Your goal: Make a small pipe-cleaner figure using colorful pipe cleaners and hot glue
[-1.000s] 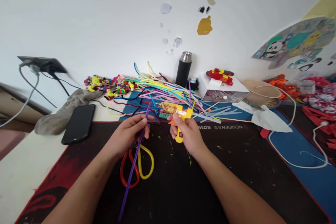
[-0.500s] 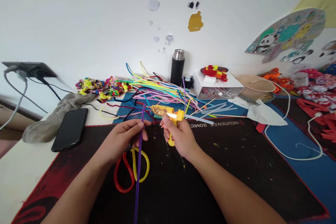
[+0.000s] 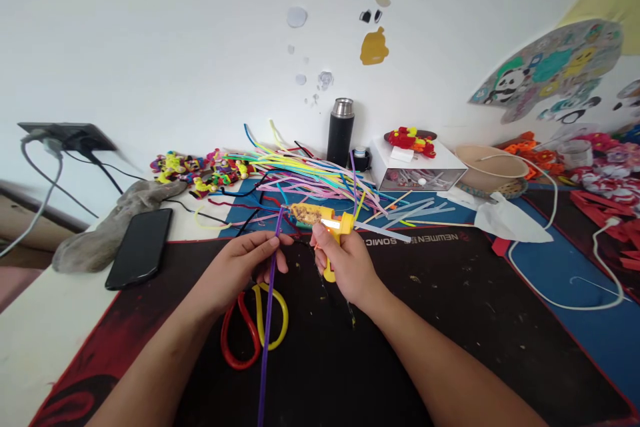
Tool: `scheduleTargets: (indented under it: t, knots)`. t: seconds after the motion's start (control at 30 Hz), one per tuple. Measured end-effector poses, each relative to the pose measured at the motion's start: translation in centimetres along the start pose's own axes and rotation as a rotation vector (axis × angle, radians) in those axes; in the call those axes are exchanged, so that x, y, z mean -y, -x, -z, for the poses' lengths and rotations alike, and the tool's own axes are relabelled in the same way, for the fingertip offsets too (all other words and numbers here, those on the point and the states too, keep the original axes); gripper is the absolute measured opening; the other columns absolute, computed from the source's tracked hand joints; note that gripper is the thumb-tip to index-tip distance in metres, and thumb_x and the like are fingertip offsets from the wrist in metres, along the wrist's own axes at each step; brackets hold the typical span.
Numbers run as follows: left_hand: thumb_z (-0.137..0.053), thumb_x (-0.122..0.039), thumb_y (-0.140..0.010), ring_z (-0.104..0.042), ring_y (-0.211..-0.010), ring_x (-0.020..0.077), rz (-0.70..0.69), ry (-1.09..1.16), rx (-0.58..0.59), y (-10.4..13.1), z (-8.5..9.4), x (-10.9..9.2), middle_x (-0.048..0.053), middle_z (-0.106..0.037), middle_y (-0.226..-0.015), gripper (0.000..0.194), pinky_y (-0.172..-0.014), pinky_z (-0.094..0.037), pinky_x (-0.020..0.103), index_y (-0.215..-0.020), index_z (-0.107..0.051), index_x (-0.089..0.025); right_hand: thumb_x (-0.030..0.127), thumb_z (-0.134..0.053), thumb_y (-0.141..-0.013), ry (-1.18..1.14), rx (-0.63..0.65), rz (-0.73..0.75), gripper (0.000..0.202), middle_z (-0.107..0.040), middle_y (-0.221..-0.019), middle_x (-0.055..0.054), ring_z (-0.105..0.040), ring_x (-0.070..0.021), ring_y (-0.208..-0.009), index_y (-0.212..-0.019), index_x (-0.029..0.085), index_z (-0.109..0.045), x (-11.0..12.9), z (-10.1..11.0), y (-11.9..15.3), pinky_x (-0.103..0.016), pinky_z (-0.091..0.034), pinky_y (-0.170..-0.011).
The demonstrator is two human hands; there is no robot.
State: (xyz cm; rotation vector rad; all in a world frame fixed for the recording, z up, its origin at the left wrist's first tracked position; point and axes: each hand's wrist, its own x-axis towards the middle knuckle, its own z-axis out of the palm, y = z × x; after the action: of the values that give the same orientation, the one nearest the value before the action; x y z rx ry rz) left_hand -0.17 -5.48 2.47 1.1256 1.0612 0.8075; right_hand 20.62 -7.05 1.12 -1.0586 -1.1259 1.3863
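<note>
Between the thumb and fingers of my left hand (image 3: 257, 255) is a long purple pipe cleaner (image 3: 269, 320), its upper end sticking out above the fingers. My right hand (image 3: 345, 260) is closed around the handle of a yellow hot glue gun (image 3: 310, 214), whose body is stained brown near the front. The gun's nozzle points left and lies at or close to the pipe cleaner's top end; whether they touch I cannot tell. A translucent glue stick (image 3: 384, 232) juts from the back of the gun. Below my left hand lie scissors with a red and a yellow handle (image 3: 241, 340), their blades hidden.
Behind the hands lies a heap of coloured pipe cleaners (image 3: 310, 173), with a black thermos (image 3: 341, 130) and a white drawer box (image 3: 420, 167) beyond. A phone (image 3: 140, 248) lies at left. Loose glue sticks (image 3: 425, 209) and a white cable (image 3: 565, 305) are at right.
The whole view has shifted slightly, moving everything a little right and down. The purple pipe cleaner's tip and the glue gun's nozzle appear close together in both frames. Both hands keep their hold.
</note>
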Motion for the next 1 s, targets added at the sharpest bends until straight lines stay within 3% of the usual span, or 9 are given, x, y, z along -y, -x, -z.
scheduleTargets:
  t: [0.33,0.57,0.77,1.0]
  knots:
    - [-0.089,-0.054,-0.08,-0.053,-0.053,0.014,0.018,0.098,0.001,0.02,-0.12,-0.22,0.008,-0.075,-0.071,0.043,-0.047,-0.035,0.024,-0.1,-0.083,-0.016,0.084,-0.066,-0.087,0.038,-0.023,-0.017,0.063,-0.046,-0.049,0.006,-0.046,-0.013,-0.044,-0.075,0.023,-0.058,0.11,0.11,0.01,-0.028,-0.04,-0.047]
    - [-0.094,-0.049,-0.074,-0.053,-0.053,0.0124,0.048,0.22,-0.046,0.09,0.11,-0.55,0.007,-0.072,-0.068,0.041,-0.045,-0.033,0.021,-0.094,-0.084,-0.014,0.08,-0.06,-0.095,0.105,-0.014,0.015,0.06,-0.048,-0.05,0.005,-0.049,-0.0134,-0.046,-0.076,0.023,-0.059,-0.28,0.32,0.04,-0.027,-0.041,-0.05]
    - [-0.091,-0.044,-0.076,-0.049,-0.05,0.0122,0.061,0.238,-0.026,0.12,-0.01,-0.64,0.007,-0.071,-0.063,0.033,-0.043,-0.03,0.022,-0.09,-0.084,-0.014,0.078,-0.06,-0.097,0.127,-0.008,0.031,0.06,-0.049,-0.05,0.005,-0.049,-0.0135,-0.046,-0.074,0.023,-0.058,-0.45,0.37,0.19,-0.028,-0.041,-0.05]
    - [-0.093,-0.049,-0.074,-0.05,-0.052,0.0122,0.079,0.216,0.022,0.27,-0.25,-0.85,0.007,-0.069,-0.063,0.039,-0.044,-0.031,0.022,-0.092,-0.086,-0.015,0.077,-0.059,-0.098,0.151,-0.019,0.039,0.059,-0.05,-0.05,0.005,-0.05,-0.0137,-0.046,-0.075,0.023,-0.059,-0.43,0.46,0.18,-0.028,-0.04,-0.05]
